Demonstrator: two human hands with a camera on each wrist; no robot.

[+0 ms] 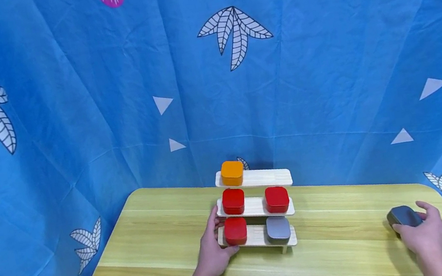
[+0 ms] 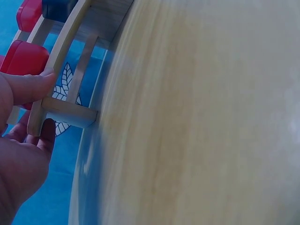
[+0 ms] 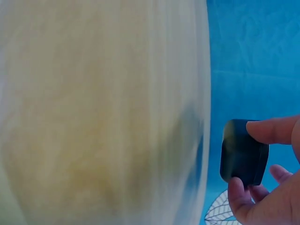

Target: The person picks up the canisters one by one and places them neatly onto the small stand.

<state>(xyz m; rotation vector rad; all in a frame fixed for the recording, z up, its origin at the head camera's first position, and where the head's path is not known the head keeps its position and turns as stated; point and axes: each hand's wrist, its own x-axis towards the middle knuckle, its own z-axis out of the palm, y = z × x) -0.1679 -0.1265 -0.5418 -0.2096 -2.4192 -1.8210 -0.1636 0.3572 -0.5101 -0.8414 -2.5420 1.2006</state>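
A three-tier wooden stand (image 1: 259, 206) bears small rounded-square boxes. My left hand (image 1: 214, 253) grips its left end; in the left wrist view the thumb (image 2: 35, 86) lies by the lower shelf and the fingers reach beneath. An orange box (image 1: 232, 173) sits on the top tier. The middle tier carries two red boxes (image 1: 277, 199), one at each end. On the lowest tier are a red box (image 1: 235, 231) at left and a grey box (image 1: 278, 229) at right. Far to the right, my right hand (image 1: 427, 232) holds a dark grey box (image 3: 243, 152) between thumb and fingers.
The light wooden table (image 1: 339, 255) has rounded back corners. Directly behind it and along the left hangs a blue curtain (image 1: 323, 65) with leaf and triangle prints. A shadow of the right hand falls on the tabletop.
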